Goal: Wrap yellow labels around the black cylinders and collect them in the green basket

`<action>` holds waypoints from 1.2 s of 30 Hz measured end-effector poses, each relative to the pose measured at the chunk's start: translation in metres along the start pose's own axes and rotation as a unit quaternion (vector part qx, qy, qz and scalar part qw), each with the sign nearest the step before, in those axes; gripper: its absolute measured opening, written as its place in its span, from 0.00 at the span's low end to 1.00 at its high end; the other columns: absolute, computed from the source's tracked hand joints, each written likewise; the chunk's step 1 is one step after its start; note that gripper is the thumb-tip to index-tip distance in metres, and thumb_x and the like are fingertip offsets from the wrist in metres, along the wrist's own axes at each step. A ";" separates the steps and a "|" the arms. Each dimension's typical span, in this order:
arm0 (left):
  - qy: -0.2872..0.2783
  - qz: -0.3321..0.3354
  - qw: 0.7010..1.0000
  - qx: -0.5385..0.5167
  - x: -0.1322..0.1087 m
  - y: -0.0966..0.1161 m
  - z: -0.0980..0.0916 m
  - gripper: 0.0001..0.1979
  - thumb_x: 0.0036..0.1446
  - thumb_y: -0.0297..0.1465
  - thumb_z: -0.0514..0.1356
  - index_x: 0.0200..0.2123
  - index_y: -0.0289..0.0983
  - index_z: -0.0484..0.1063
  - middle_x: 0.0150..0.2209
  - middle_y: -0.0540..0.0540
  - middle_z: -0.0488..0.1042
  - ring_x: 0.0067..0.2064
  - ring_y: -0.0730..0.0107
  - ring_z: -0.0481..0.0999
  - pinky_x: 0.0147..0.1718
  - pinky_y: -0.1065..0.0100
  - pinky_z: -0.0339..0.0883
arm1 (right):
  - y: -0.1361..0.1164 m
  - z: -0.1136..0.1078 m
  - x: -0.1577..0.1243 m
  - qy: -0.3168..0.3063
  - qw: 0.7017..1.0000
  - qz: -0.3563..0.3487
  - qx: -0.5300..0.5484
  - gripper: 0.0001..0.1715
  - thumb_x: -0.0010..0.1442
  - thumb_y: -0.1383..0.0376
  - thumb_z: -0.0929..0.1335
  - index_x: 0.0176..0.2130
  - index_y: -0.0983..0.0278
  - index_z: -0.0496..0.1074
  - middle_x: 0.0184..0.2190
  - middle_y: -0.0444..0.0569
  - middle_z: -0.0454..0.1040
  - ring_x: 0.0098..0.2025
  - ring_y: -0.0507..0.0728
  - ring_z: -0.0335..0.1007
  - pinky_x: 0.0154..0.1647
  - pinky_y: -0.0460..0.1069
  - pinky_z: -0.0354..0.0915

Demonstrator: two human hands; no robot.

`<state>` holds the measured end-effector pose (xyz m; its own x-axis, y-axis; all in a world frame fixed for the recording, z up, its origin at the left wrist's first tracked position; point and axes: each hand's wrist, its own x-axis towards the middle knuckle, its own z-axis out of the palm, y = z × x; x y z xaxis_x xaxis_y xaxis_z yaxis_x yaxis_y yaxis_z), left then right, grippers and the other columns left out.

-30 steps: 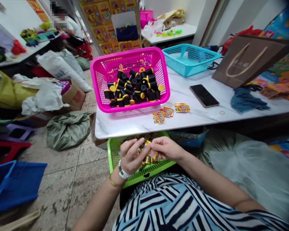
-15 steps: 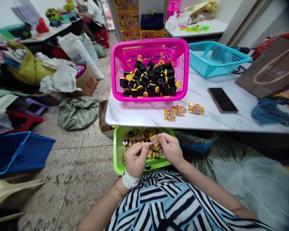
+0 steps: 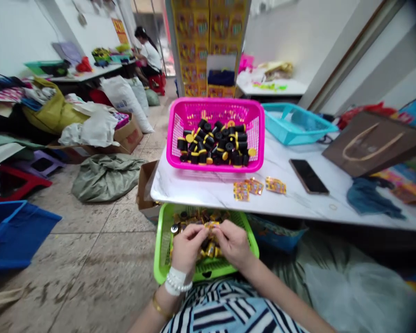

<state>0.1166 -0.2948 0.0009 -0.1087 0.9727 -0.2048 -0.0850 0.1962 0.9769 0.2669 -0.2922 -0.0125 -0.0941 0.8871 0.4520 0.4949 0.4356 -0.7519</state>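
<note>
Over the green basket [image 3: 158, 259], my left hand [image 3: 187, 247] and my right hand [image 3: 234, 243] are close together with fingertips pinched. Between them is a small yellow printed label [image 3: 212, 225], gripped at its two ends and partly hidden by my fingers. Below my hands, the basket holds several small cylinders [image 3: 211, 250] wrapped in similar yellow print. On the table, a pink basket [image 3: 215, 167] contains many black cylinders [image 3: 208, 139] with yellow ends. Small piles of yellow labels [image 3: 241, 190] lie in front of it.
The white table [image 3: 194, 192] also bears a phone [image 3: 308, 176], a blue basket [image 3: 300, 134], a brown paper bag [image 3: 374, 143] and a blue cloth [image 3: 374, 199]. A cardboard box [image 3: 147, 192] stands at its left end. Sacks and a blue bin [image 3: 17, 236] are on the floor. Another person [image 3: 149, 55] sits far back.
The camera view has tilted up, so the table and baskets sit lower. My left fingertips have come onto the label, which was held tilted in my right hand; both hands are now closer together.
</note>
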 end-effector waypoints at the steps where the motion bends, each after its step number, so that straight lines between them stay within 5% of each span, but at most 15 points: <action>1: 0.003 -0.033 0.999 -0.025 0.002 -0.001 0.000 0.15 0.45 0.41 0.70 0.28 0.34 0.79 0.20 0.51 0.69 0.21 0.77 0.61 0.19 0.74 0.54 | 0.000 0.002 0.001 -0.006 1.000 0.020 0.013 0.19 0.66 0.60 0.63 0.25 0.63 0.69 0.22 0.44 0.65 0.25 0.52 0.61 0.27 0.47 0.59; 6: -0.008 -0.087 0.994 -0.069 0.010 -0.007 -0.004 0.16 0.42 0.43 0.71 0.25 0.35 0.78 0.13 0.55 0.62 0.17 0.80 0.53 0.16 0.75 0.46 | 0.003 0.010 0.005 -0.027 0.990 0.115 0.083 0.13 0.62 0.61 0.67 0.28 0.63 0.73 0.24 0.45 0.70 0.27 0.53 0.65 0.28 0.47 0.61; 11: -0.046 -0.059 0.994 -0.077 0.012 -0.001 -0.014 0.16 0.40 0.40 0.72 0.32 0.37 0.83 0.27 0.46 0.79 0.30 0.66 0.74 0.31 0.70 0.68 | -0.002 0.007 0.017 -0.045 0.995 0.078 0.051 0.11 0.61 0.63 0.67 0.26 0.63 0.71 0.24 0.44 0.68 0.27 0.53 0.64 0.29 0.47 0.59; 14: -0.028 -0.043 0.995 -0.087 0.014 0.003 -0.017 0.14 0.42 0.39 0.72 0.30 0.36 0.83 0.31 0.44 0.80 0.37 0.62 0.77 0.40 0.67 0.70 | -0.006 0.011 0.026 -0.075 0.996 0.042 0.028 0.12 0.59 0.65 0.67 0.24 0.63 0.69 0.22 0.43 0.66 0.25 0.52 0.62 0.27 0.47 0.57; 18: 0.020 -0.003 0.995 -0.098 0.020 0.000 -0.021 0.15 0.42 0.41 0.72 0.26 0.34 0.81 0.31 0.44 0.79 0.37 0.64 0.75 0.38 0.69 0.70 | -0.010 0.021 0.030 -0.128 0.992 0.007 -0.004 0.15 0.58 0.67 0.67 0.21 0.63 0.65 0.20 0.41 0.64 0.23 0.50 0.58 0.25 0.46 0.54; 21: 0.040 -0.043 0.988 -0.145 0.025 -0.002 -0.027 0.20 0.39 0.43 0.73 0.29 0.33 0.81 0.29 0.43 0.79 0.30 0.68 0.74 0.29 0.72 0.69 | -0.008 0.012 0.043 -0.167 0.986 -0.021 -0.019 0.11 0.58 0.67 0.67 0.24 0.63 0.71 0.21 0.42 0.70 0.24 0.50 0.63 0.27 0.45 0.58; 25: 0.020 -0.075 0.982 -0.171 0.033 0.012 -0.028 0.21 0.39 0.44 0.73 0.28 0.31 0.78 0.18 0.50 0.73 0.15 0.86 0.56 0.14 0.79 0.46 | 0.002 -0.041 0.102 -0.019 0.991 -0.063 -0.119 0.10 0.62 0.64 0.66 0.30 0.62 0.75 0.25 0.46 0.75 0.27 0.53 0.69 0.31 0.48 0.63; 28: -0.044 -0.091 0.971 -0.215 0.047 0.037 -0.018 0.21 0.40 0.41 0.73 0.31 0.32 0.78 0.22 0.49 0.75 0.13 0.90 0.54 0.13 0.80 0.42 | 0.016 -0.087 0.174 0.070 0.950 -0.142 -0.270 0.12 0.63 0.68 0.65 0.42 0.61 0.77 0.39 0.52 0.78 0.43 0.60 0.71 0.47 0.53 0.66; 32: -0.120 -0.100 0.953 -0.261 0.076 0.066 0.002 0.21 0.37 0.36 0.75 0.33 0.30 0.78 0.25 0.47 0.76 0.14 0.89 0.56 0.12 0.81 0.41 | 0.047 -0.113 0.254 -0.020 0.902 -0.182 -0.391 0.25 0.55 0.76 0.65 0.50 0.60 0.76 0.48 0.54 0.76 0.52 0.63 0.67 0.56 0.58 0.63; 36: -0.137 -0.115 0.938 -0.297 0.102 0.071 0.011 0.19 0.37 0.33 0.75 0.30 0.27 0.77 0.21 0.49 0.73 0.17 0.88 0.58 0.11 0.83 0.41 | 0.072 -0.110 0.273 -0.056 0.909 -0.190 -0.366 0.23 0.51 0.74 0.68 0.47 0.62 0.77 0.46 0.52 0.77 0.50 0.61 0.69 0.57 0.57 0.65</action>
<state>0.1108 -0.1806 0.0506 0.2322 0.9243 -0.3031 -0.6208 0.3807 0.6853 0.3719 -0.0352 0.1096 -0.4458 0.7210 0.5305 0.8468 0.5318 -0.0112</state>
